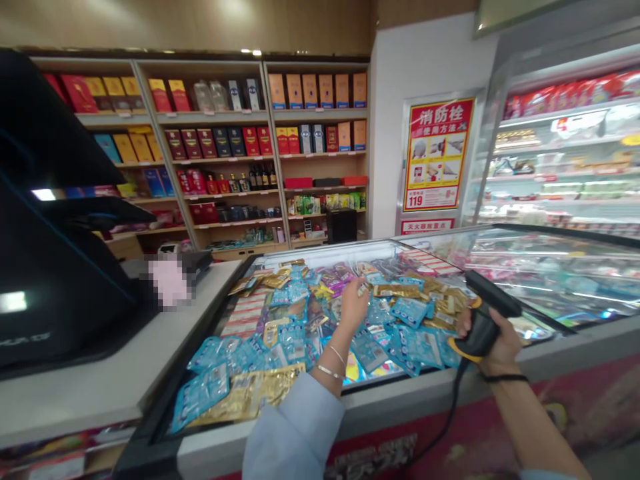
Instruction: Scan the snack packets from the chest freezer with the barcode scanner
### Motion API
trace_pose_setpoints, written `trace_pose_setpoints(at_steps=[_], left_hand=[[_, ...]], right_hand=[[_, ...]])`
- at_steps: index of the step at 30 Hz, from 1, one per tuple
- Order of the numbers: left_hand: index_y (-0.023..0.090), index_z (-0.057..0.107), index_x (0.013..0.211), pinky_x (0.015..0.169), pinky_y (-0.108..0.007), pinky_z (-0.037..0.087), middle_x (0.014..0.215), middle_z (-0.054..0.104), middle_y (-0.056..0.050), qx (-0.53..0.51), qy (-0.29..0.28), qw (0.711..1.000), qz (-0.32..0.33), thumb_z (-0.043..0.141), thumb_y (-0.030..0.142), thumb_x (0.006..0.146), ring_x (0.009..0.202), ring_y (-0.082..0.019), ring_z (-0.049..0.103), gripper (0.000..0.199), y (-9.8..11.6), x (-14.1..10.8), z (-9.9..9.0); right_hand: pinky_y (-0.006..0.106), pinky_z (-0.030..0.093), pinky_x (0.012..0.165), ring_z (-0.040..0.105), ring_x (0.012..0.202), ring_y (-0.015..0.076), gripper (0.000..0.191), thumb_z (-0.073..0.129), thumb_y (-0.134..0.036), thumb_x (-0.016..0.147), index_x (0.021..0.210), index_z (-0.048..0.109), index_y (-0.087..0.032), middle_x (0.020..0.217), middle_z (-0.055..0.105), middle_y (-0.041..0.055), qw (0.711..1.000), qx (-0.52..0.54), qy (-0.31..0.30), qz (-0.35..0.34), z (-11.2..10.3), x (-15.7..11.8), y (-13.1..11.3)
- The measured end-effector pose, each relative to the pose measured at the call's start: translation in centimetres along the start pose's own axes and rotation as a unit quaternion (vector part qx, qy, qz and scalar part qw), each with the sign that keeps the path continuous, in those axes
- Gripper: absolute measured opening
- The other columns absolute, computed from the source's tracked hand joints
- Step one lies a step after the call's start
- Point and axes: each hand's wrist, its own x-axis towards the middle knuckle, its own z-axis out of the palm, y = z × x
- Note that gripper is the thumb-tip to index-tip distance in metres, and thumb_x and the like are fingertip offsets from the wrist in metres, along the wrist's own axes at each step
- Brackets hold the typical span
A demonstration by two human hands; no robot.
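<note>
My right hand (500, 343) is wrapped round a black barcode scanner (481, 320) with yellow trim, its cable hanging down past the freezer's front. My left hand (355, 307) reaches out over the spread of small packets, fingers curled and closed; whatever is pinched at the fingertips is too small to make out. Blue packets (413, 311) lie around it, with gold packets (397, 291) just beyond to the right. More gold packets (245, 393) and a blue packet (203, 397) rest at the near left. Purple packets (336, 277) lie behind the hand.
The packets lie on a chest freezer's glass top, within its grey frame (400, 400). A white counter (100, 393) with a black checkout machine (55, 267) stands left. Shelves of boxed goods (227, 143) line the back; a lit display fridge (570, 147) is at right.
</note>
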Motion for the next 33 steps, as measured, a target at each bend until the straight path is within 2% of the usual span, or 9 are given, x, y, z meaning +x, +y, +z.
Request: trace_pose_setpoints(at_steps=[4, 7, 11, 15, 19, 22, 25, 30, 33], left_hand=[[0.015, 0.061, 0.112, 0.103, -0.037, 0.044, 0.120, 0.067, -0.013, -0.076, 0.029, 0.997, -0.006, 0.053, 0.010, 0.082, 0.114, -0.021, 0.061, 0.031, 1.7, 0.5, -1.2], [0.016, 0.061, 0.109, 0.101, -0.037, 0.045, 0.116, 0.068, -0.011, -0.092, 0.060, 0.994, 0.009, 0.055, 0.012, 0.081, 0.112, -0.021, 0.062, 0.029, 2.6, 1.2, -3.7], [0.017, 0.063, 0.107, 0.098, -0.035, 0.047, 0.114, 0.068, -0.009, -0.044, 0.118, 0.992, 0.002, 0.057, 0.010, 0.078, 0.110, -0.020, 0.063, 0.030, 2.2, 2.4, -10.6], [0.015, 0.064, 0.105, 0.097, -0.036, 0.047, 0.114, 0.069, -0.011, 0.060, 0.157, 0.984, -0.056, 0.058, 0.011, 0.079, 0.107, -0.021, 0.064, 0.027, -0.7, 2.7, -18.8], [0.014, 0.064, 0.102, 0.095, -0.036, 0.048, 0.109, 0.071, -0.011, 0.166, 0.160, 0.965, -0.129, 0.058, 0.010, 0.079, 0.104, -0.022, 0.066, 0.024, -4.5, 1.8, -23.4], [0.014, 0.064, 0.100, 0.093, -0.035, 0.048, 0.106, 0.072, -0.012, 0.237, 0.154, 0.948, -0.148, 0.055, 0.011, 0.081, 0.103, -0.023, 0.066, 0.021, -6.6, 1.0, -23.7], [0.014, 0.063, 0.106, 0.090, -0.032, 0.048, 0.106, 0.072, -0.012, 0.295, 0.113, 0.940, -0.131, 0.052, 0.009, 0.084, 0.101, -0.022, 0.067, 0.025, -7.6, 0.4, -22.1], [0.015, 0.060, 0.114, 0.088, -0.029, 0.046, 0.105, 0.071, -0.012, 0.375, 0.020, 0.920, -0.109, 0.057, 0.015, 0.085, 0.102, -0.022, 0.066, 0.030, -8.0, -0.3, -19.1], [0.013, 0.060, 0.113, 0.087, -0.032, 0.046, 0.104, 0.070, -0.015, 0.428, 0.014, 0.893, -0.136, 0.057, 0.029, 0.089, 0.103, -0.025, 0.065, 0.030, -7.9, -0.6, -18.0]], right_hand=[[0.033, 0.034, 0.039, 0.045, 0.040, 0.0179, 0.028, 0.062, -0.052, 0.069, 0.078, 0.061, -0.026, 0.050, 0.047, 0.0032, 1.000, 0.005, -0.003, 0.003, 2.0, -1.2, -0.4], [0.030, 0.035, 0.037, 0.046, 0.039, 0.0175, 0.030, 0.064, -0.052, 0.068, 0.080, 0.062, -0.025, 0.050, 0.049, 0.0023, 0.999, 0.011, -0.051, -0.010, 4.3, -1.9, -0.8], [0.026, 0.040, 0.038, 0.048, 0.039, 0.0153, 0.032, 0.062, -0.052, 0.073, 0.086, 0.061, -0.022, 0.050, 0.052, 0.0000, 0.988, 0.029, -0.151, -0.001, 8.6, -2.3, -0.5], [0.024, 0.041, 0.037, 0.051, 0.038, 0.0138, 0.033, 0.062, -0.050, 0.076, 0.091, 0.058, -0.021, 0.051, 0.055, -0.0022, 0.970, 0.034, -0.236, 0.036, 14.1, -2.0, 1.1], [0.023, 0.042, 0.035, 0.051, 0.035, 0.0129, 0.033, 0.064, -0.049, 0.074, 0.090, 0.059, -0.020, 0.051, 0.056, -0.0030, 0.959, 0.054, -0.270, 0.063, 19.3, -0.7, 3.5], [0.023, 0.043, 0.033, 0.050, 0.034, 0.0126, 0.034, 0.066, -0.049, 0.072, 0.088, 0.060, -0.020, 0.050, 0.057, -0.0037, 0.957, 0.058, -0.266, 0.098, 22.0, 0.5, 6.0], [0.023, 0.044, 0.033, 0.051, 0.034, 0.0129, 0.032, 0.067, -0.049, 0.070, 0.081, 0.059, -0.019, 0.049, 0.057, -0.0033, 0.956, 0.035, -0.243, 0.160, 23.4, 1.1, 8.9], [0.024, 0.043, 0.032, 0.053, 0.033, 0.0142, 0.030, 0.067, -0.046, 0.071, 0.081, 0.060, -0.019, 0.048, 0.058, -0.0030, 0.949, -0.012, -0.217, 0.227, 23.7, 0.7, 12.8], [0.024, 0.042, 0.031, 0.053, 0.033, 0.0143, 0.029, 0.067, -0.046, 0.072, 0.077, 0.059, -0.019, 0.047, 0.059, -0.0018, 0.941, -0.035, -0.223, 0.251, 23.7, 0.2, 13.8]])
